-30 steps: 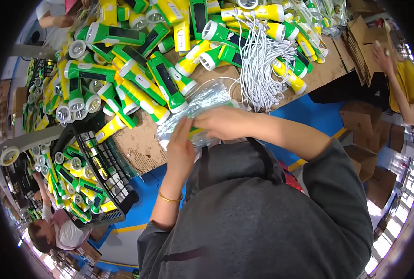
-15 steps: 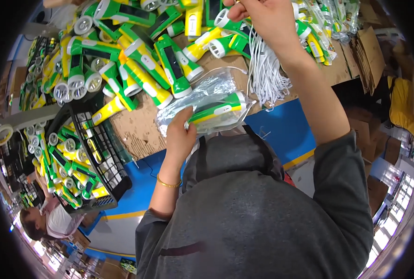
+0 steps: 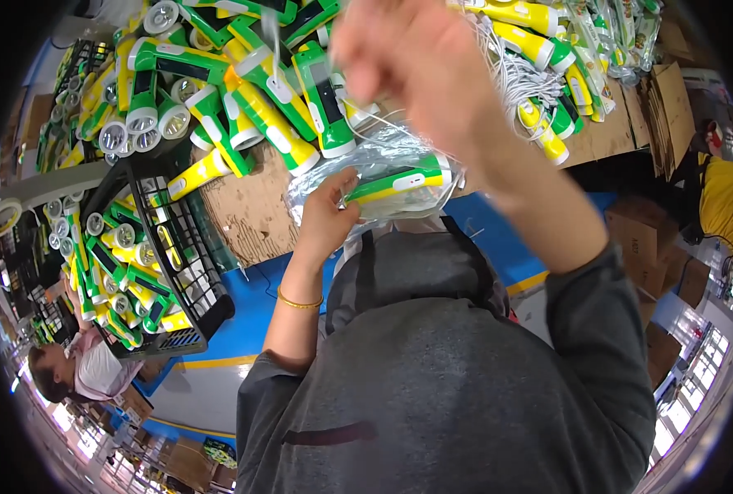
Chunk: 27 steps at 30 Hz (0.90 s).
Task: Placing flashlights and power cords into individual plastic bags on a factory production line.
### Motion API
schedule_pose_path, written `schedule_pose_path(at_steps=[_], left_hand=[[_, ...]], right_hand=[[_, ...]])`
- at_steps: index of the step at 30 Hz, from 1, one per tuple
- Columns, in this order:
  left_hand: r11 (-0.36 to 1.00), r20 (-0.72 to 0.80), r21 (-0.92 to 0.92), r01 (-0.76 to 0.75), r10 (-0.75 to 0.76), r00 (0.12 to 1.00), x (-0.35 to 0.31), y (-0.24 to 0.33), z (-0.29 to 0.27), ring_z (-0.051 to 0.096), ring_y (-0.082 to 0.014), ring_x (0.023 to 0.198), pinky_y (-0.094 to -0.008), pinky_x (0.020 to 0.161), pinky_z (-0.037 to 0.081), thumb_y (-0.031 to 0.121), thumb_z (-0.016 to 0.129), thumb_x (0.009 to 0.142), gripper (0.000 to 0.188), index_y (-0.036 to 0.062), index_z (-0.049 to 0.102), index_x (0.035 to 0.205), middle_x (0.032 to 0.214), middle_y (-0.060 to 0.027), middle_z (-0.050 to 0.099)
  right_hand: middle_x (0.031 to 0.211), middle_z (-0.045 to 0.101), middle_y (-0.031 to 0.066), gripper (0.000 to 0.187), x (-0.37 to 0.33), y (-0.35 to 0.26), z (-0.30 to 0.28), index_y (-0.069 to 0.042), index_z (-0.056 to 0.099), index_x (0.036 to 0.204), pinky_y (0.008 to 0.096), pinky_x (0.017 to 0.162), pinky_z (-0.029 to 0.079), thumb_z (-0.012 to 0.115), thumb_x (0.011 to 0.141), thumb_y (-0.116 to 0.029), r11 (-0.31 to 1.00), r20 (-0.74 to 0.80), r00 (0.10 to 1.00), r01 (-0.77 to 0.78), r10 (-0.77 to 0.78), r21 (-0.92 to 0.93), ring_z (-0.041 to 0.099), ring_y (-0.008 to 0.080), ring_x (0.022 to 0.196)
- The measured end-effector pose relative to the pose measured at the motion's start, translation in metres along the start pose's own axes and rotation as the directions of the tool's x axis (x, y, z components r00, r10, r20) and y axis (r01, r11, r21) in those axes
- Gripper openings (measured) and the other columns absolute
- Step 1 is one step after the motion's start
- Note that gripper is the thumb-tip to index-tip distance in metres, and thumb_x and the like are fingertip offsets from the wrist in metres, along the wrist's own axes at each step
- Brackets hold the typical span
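A green, yellow and white flashlight (image 3: 403, 182) lies inside a clear plastic bag (image 3: 309, 183) at the near edge of the table. My left hand (image 3: 327, 216) grips the bag at its left end, fingers and thumb bent around the film beside the flashlight's tip. Above the table, my right hand (image 3: 416, 70) is smeared by motion, so its fingers and anything in them cannot be made out. A thin white cable (image 3: 383, 115) runs below it, and a blurred whitish streak (image 3: 273, 45) shows to its left. To its right lies a tangled bundle of white cables (image 3: 524, 78).
Many loose flashlights (image 3: 259, 115) are heaped across the cardboard-covered table (image 3: 247, 210). A black crate (image 3: 156, 222) full of flashlights stands at the left. Packed bags (image 3: 601, 37) lie at the far right, near cardboard sheets (image 3: 669, 123). Another person (image 3: 95, 375) sits at lower left.
My right hand has swung down and left from the cable bundle, which now lies spread farther right, uncovering flashlights behind. My left hand stays on the bag with the flashlight.
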<state>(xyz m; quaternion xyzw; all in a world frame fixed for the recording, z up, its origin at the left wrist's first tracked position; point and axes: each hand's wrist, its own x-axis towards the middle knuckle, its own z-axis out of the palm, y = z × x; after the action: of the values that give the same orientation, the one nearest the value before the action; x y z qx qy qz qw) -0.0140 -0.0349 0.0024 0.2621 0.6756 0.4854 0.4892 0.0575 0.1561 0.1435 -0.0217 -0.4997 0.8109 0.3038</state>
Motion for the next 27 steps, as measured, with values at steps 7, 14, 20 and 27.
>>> schedule_pose_path(at_steps=[7, 14, 20, 27], left_hand=[[0.975, 0.154, -0.15, 0.161, -0.138, 0.978, 0.004, -0.01, -0.023, 0.056, -0.0213, 0.113, -0.0274, 0.067, 0.056, -0.012, 0.053, 0.078, 0.052, -0.0052, 0.05, 0.13, 0.127, -0.0151, 0.056], [0.977, 0.118, -0.158, 0.146, -0.129, 0.985, -0.005, -0.005, -0.023, 0.049, -0.0233, 0.127, -0.0255, 0.068, 0.054, -0.013, 0.052, 0.078, 0.053, -0.0028, 0.051, 0.131, 0.134, -0.012, 0.052], [0.986, 0.06, -0.103, 0.131, -0.126, 0.99, -0.002, -0.001, -0.048, 0.049, -0.0246, 0.128, -0.0256, 0.067, 0.054, -0.013, 0.05, 0.079, 0.053, -0.0036, 0.049, 0.132, 0.133, -0.0137, 0.052], [0.655, -0.122, 0.752, -0.07, 0.243, 0.962, -0.017, 0.01, -0.072, 0.058, -0.0301, 0.115, -0.0398, 0.087, 0.053, -0.011, 0.054, 0.068, 0.054, -0.0001, 0.06, 0.12, 0.127, -0.0135, 0.058]], right_hand=[[0.075, 0.065, 0.0057, 0.009, -0.133, 0.106, -0.059, -0.005, 0.065, 0.088, 0.0268, 0.057, 0.049, 0.064, 0.089, -0.014, 0.469, -0.256, 0.75, -0.602, 0.61, -0.647, 0.063, 0.0127, 0.069], [0.105, 0.063, 0.0159, 0.01, -0.129, 0.046, -0.05, -0.007, 0.068, 0.073, 0.0374, 0.066, 0.052, 0.061, 0.073, -0.014, -0.286, 0.371, 0.787, 0.549, 0.493, -0.785, 0.065, 0.0246, 0.09], [0.122, 0.053, 0.0107, 0.049, -0.112, 0.034, -0.095, -0.011, 0.06, 0.119, 0.0359, 0.078, 0.052, 0.075, 0.072, -0.007, 0.212, 0.21, 0.93, 0.149, 0.302, -0.966, 0.059, 0.0273, 0.098], [0.087, 0.064, 0.0066, 0.025, -0.139, 0.107, -0.133, 0.0, 0.062, 0.107, 0.0282, 0.07, 0.051, 0.068, 0.083, -0.004, 0.594, -0.26, 0.925, -0.377, 0.276, -0.711, 0.064, 0.0174, 0.082]])
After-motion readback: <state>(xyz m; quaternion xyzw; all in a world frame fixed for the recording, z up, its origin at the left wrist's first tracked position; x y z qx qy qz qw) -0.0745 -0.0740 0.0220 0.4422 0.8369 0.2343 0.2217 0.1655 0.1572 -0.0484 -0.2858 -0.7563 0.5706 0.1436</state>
